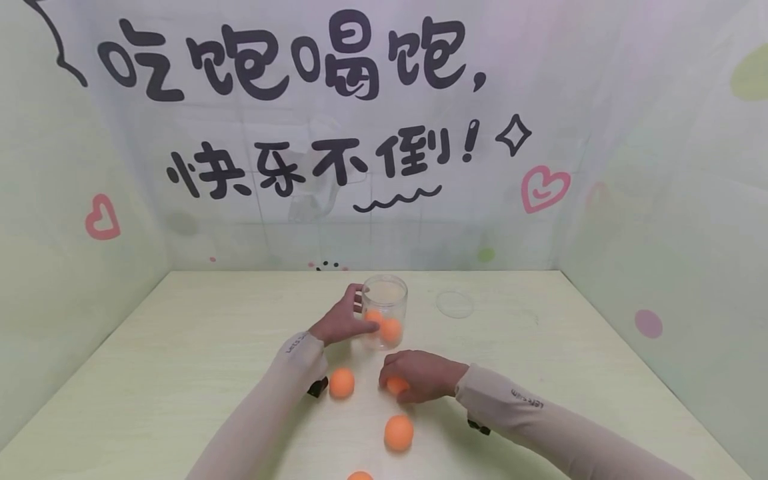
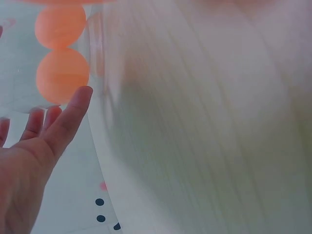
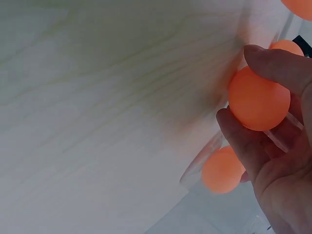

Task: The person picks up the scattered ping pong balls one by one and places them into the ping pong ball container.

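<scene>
Jar (image 1: 401,305), clear and upright, stands on the pale surface (image 1: 180,367) in front of me, with two orange balls (image 1: 391,330) resting inside near its bottom. My left hand (image 1: 345,321) cups it from the left, thumb across the near side and fingers around the side and back. My right hand (image 1: 427,375) is just in front of the jar, clamped on another orange ball (image 3: 261,100) — thumb and fingers pinch it from either side. I cannot tell whether that held ball touches the surface. Three loose balls lie nearer me: one (image 1: 342,383) beside my left sleeve (image 1: 270,400), one (image 1: 399,433) just nearer than my right hand, and one (image 1: 360,476) cut off by the lower edge of the head view. A clear disc (image 1: 455,305) lies flat to the right of the jar, a little apart from it — its outline is faint. Behind, a pale back wall (image 1: 288,233) carries large dark characters (image 1: 354,53) and a pink heart (image 1: 528,193).
</scene>
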A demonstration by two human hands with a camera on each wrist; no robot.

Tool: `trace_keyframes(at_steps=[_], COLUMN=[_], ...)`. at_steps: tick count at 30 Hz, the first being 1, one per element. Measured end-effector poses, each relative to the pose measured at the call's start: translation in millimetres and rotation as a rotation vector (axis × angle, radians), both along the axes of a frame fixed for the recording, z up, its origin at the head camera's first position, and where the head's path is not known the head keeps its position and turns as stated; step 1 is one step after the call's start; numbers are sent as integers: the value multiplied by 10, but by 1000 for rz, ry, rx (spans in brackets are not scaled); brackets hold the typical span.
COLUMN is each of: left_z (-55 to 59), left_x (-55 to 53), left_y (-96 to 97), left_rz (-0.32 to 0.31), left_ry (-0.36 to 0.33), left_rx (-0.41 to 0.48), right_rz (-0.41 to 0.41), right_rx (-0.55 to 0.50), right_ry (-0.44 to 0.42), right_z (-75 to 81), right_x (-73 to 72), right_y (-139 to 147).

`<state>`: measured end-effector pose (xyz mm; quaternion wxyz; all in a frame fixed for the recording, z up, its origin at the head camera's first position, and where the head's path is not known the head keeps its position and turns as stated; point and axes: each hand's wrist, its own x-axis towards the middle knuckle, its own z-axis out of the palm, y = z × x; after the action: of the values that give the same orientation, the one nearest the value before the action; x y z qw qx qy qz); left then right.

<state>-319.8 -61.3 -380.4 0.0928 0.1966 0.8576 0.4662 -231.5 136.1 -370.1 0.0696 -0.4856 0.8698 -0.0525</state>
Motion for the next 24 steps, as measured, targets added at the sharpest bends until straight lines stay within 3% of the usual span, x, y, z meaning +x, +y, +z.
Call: trace_keyframes(at_steps=[6, 24], left_z=[-14, -1], left_x=[-16, 15], left_y=[-2, -1], left_rz=[9, 10], left_ry=[-10, -19], left_rx=[5, 15], right_rz=[0, -136], right_rx=[18, -16], right_ry=[6, -50], right_z=[8, 68], right_x=[-21, -138], right_y=[57, 255])
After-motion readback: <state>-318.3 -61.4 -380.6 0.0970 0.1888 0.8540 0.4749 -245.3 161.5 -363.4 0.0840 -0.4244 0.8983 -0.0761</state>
